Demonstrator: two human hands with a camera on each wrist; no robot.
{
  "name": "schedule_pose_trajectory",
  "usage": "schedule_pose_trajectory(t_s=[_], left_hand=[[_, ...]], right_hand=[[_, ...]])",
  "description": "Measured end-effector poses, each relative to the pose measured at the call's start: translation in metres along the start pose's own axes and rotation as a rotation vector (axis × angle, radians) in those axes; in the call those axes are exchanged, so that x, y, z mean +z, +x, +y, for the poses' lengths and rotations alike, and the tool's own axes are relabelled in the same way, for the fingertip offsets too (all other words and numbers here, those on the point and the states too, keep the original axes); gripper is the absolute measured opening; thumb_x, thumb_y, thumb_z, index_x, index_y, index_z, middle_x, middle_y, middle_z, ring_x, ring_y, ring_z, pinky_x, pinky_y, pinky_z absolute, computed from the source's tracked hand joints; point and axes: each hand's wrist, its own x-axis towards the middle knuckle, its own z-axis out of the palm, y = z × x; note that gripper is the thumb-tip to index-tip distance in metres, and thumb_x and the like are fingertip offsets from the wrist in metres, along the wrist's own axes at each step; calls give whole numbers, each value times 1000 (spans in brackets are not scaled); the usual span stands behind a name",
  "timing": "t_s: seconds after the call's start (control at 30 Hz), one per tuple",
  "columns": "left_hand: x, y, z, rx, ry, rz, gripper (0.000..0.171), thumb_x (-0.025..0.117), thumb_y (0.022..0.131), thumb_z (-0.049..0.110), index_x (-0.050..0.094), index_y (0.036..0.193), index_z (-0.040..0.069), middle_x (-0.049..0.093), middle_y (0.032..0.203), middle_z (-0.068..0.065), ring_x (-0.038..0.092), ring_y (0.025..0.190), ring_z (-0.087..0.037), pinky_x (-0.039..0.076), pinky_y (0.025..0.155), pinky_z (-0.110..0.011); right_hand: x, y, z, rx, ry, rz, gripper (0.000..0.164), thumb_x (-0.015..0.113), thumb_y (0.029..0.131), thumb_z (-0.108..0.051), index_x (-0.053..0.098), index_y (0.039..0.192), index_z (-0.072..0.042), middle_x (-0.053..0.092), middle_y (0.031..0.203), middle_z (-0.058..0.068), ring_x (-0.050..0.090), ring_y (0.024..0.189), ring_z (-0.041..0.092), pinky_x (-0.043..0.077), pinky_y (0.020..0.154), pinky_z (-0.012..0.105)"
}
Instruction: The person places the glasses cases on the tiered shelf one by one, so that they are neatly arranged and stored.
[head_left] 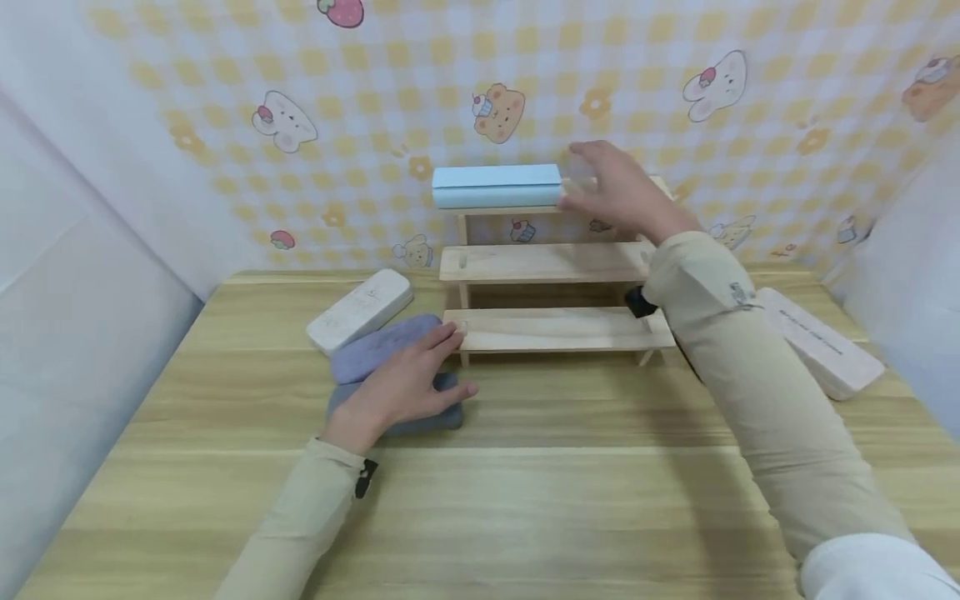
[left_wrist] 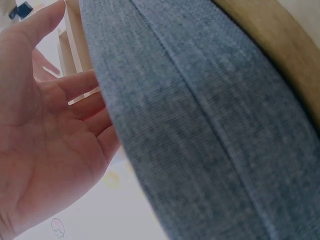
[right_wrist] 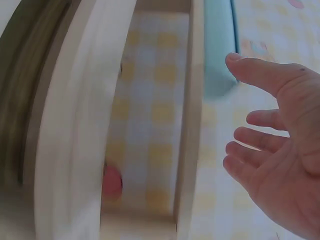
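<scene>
A light blue glasses case (head_left: 497,187) with a flap lies on the top tier of a three-tier wooden rack (head_left: 551,262), towards its left end. My right hand (head_left: 626,192) is at the right end of that case, fingers spread, and the right wrist view has the thumb (right_wrist: 260,72) right at the case's edge. My left hand (head_left: 401,383) reaches over a purple case (head_left: 378,350) and a grey-blue fabric case (head_left: 427,423), with its fingertips by the left end of the lowest tier. Close up, the grey-blue case (left_wrist: 170,100) partly hides the left fingers.
A white case (head_left: 362,310) lies on the wooden table (head_left: 517,517) behind the purple one. Another white case (head_left: 821,342), with printed text, lies to the right of the rack. A yellow-checked backdrop (head_left: 420,75) stands behind the rack.
</scene>
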Motion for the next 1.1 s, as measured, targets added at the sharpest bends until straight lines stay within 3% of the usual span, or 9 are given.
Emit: schedule_pose_trajectory(t_s=[0.03,0.2,0.53,0.77,1.1], left_hand=[[0,0,0,1,-2,2,79,55,87,54,33,144,4,26,150,-13,28,134,-29,34,102,-44],[-2,-1,-1,7,-20,7,73,55,90,48,35,143,3,27,149,-14,29,134,-30,33,102,-44],[-3,1,0,28,-17,15,75,58,88,49,36,142,2,30,148,-16,32,132,-31,35,101,-44],[-2,0,0,26,-10,13,75,58,87,50,37,142,2,30,147,-16,33,132,-31,35,101,-44],[-3,2,-1,25,-6,15,74,61,86,47,37,142,3,30,148,-14,32,132,-31,34,101,-45]], right_hand=[[-4,-9,6,18,12,9,79,61,89,-34,20,147,0,22,149,20,21,135,36,16,110,46],[-24,-58,48,27,-25,39,76,60,90,-34,23,145,4,26,146,26,23,133,42,17,108,53],[-55,-173,138,290,-71,49,72,54,94,-32,21,142,11,26,138,39,32,111,62,25,89,69],[-45,-224,173,403,-159,65,74,54,94,-38,25,138,15,33,128,43,36,102,61,30,81,70],[-17,-264,197,492,-90,-40,82,54,93,-42,17,140,15,29,128,46,32,102,65,30,79,72]])
